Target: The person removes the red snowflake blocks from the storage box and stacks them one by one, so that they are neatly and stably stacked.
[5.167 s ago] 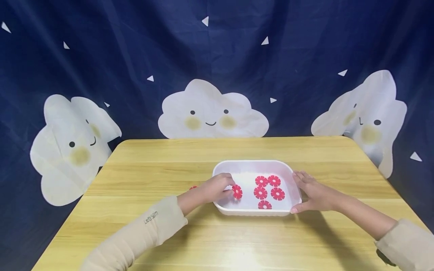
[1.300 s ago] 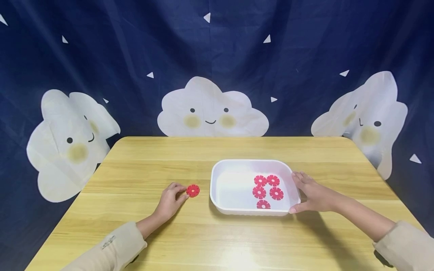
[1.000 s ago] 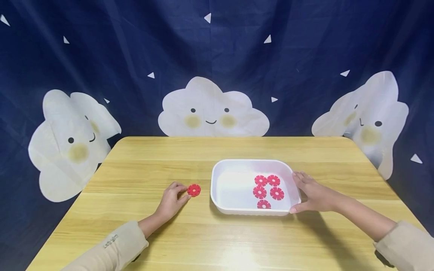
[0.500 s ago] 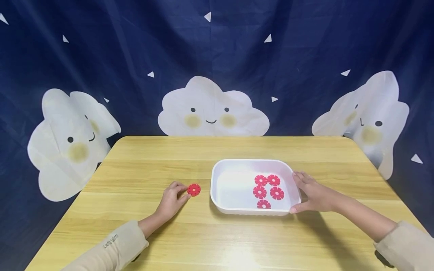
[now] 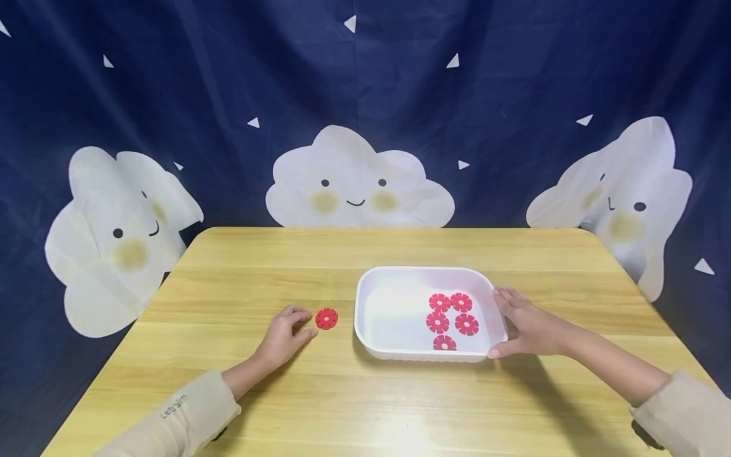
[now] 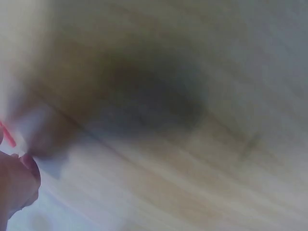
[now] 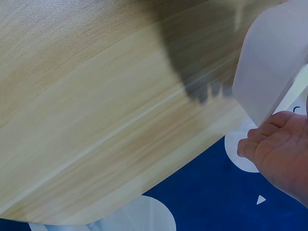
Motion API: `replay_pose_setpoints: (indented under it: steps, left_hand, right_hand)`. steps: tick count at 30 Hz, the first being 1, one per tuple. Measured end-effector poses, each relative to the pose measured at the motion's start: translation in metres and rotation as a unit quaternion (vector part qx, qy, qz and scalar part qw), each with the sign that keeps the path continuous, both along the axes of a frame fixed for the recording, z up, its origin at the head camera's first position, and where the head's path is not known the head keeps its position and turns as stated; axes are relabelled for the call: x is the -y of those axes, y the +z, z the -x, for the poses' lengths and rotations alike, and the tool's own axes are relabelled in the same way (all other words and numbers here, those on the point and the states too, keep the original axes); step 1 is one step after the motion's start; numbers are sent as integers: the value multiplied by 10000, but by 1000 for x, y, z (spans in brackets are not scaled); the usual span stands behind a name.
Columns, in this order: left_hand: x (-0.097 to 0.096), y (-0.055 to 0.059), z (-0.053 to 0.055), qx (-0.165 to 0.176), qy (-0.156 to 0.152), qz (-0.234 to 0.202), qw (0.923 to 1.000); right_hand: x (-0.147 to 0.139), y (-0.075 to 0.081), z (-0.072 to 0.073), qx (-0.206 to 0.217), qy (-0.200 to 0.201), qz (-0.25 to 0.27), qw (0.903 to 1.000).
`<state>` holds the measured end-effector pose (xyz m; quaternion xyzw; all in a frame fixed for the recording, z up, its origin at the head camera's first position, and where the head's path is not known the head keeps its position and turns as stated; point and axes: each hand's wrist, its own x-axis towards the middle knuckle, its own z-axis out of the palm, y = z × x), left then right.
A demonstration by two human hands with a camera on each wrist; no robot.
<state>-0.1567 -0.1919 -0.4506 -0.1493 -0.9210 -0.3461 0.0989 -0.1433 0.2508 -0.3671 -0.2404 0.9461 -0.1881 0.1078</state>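
My left hand [image 5: 281, 339] is low over the table, its loosely curled thumb and fingers just left of a red notched flower-shaped disc [image 5: 327, 318]. A small gap shows between fingertips and disc in the head view. In the left wrist view, the hand [image 6: 19, 185] and a sliver of the red disc [image 6: 8, 134] appear at the left edge. My right hand [image 5: 531, 327] rests against the right end of a white plastic tray [image 5: 371, 350], thumb at its front corner and fingers on the right rim. Several matching red discs [image 5: 438, 322] lie in the tray's right half.
The wooden table [image 5: 274, 254] has rounded far corners. Behind it hangs a dark blue curtain [image 5: 502, 76] with smiling white clouds [image 5: 354, 171]. In the right wrist view the tray's outer wall [image 7: 269, 62] stands beside the right hand, above the table edge.
The left hand came out of the tray to the disc on the table and touched its edge; now it has drawn slightly left, off the disc. The right hand stays at the tray.
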Motion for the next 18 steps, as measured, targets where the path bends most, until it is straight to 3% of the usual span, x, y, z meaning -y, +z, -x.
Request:
replay_pose_setpoints:
  steps: [7, 18]
  left_hand:
    - [1, 12, 2, 74, -104, -23, 9999]
    - [-15, 35, 7, -264, -158, -221, 9993]
  right_hand:
    - [-1, 1, 0, 30, -26, -33, 10000]
    - [-1, 0, 1, 58, -38, -48, 10000]
